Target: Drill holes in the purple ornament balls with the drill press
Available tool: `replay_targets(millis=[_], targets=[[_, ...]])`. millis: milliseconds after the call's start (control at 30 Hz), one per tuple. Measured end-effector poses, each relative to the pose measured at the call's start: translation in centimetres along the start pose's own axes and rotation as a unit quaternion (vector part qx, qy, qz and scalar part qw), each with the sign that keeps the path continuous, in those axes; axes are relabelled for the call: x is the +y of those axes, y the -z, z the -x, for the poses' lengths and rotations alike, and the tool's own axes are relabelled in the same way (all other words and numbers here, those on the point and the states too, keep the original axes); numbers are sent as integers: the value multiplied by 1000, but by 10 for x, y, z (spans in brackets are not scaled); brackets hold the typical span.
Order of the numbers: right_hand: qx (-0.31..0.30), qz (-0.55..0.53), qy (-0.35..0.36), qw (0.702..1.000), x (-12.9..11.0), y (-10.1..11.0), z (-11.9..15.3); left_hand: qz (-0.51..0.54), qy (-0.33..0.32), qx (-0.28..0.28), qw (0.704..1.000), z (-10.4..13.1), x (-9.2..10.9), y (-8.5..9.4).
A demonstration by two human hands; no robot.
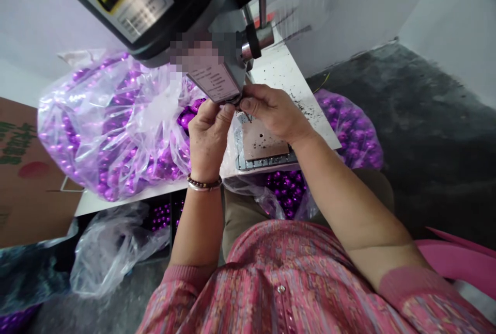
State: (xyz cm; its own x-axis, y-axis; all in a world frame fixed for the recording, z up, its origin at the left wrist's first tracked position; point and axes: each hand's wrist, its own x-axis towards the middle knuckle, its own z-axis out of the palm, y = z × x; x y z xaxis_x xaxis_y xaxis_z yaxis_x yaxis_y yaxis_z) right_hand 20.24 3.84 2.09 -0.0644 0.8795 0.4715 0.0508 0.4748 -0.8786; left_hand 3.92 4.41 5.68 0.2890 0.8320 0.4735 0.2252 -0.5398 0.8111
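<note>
My left hand [209,130] is raised under the head of a black and grey drill press [194,19], thumb and fingers pinched together. My right hand [275,112] meets it from the other side, also pinched. Both sets of fingertips are at the lower end of the machine head, and whatever lies between them is hidden. A thin dark drill bit [248,116] seems to point down just below the fingers. Beneath is a square wooden board [263,140] with a hole, strewn with dark shavings, on the machine's metal base [242,162]. Shiny purple balls [188,117] sit just left of my left hand.
A large clear bag of purple balls [104,132] fills the left of the white table [325,130]. Another purple-filled bag [349,127] is at the right. Below are more purple balls [284,189] and a crumpled plastic bag [112,251]. A cardboard box [31,184] stands far left.
</note>
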Motion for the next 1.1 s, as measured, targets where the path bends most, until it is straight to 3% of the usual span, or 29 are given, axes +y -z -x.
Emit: replay_targets(millis=[233, 467, 767, 1100], targets=[[110, 153, 29, 982, -2, -12, 3, 29, 22, 30, 999, 2, 0, -7], [112, 108, -16, 988, 17, -11, 21, 49, 45, 57, 996, 9, -16, -5], [150, 159, -38, 975, 17, -27, 18, 37, 25, 27, 999, 5, -1, -11], [218, 201, 15, 955, 23, -41, 13, -3, 10, 28, 1000, -5, -3, -8]])
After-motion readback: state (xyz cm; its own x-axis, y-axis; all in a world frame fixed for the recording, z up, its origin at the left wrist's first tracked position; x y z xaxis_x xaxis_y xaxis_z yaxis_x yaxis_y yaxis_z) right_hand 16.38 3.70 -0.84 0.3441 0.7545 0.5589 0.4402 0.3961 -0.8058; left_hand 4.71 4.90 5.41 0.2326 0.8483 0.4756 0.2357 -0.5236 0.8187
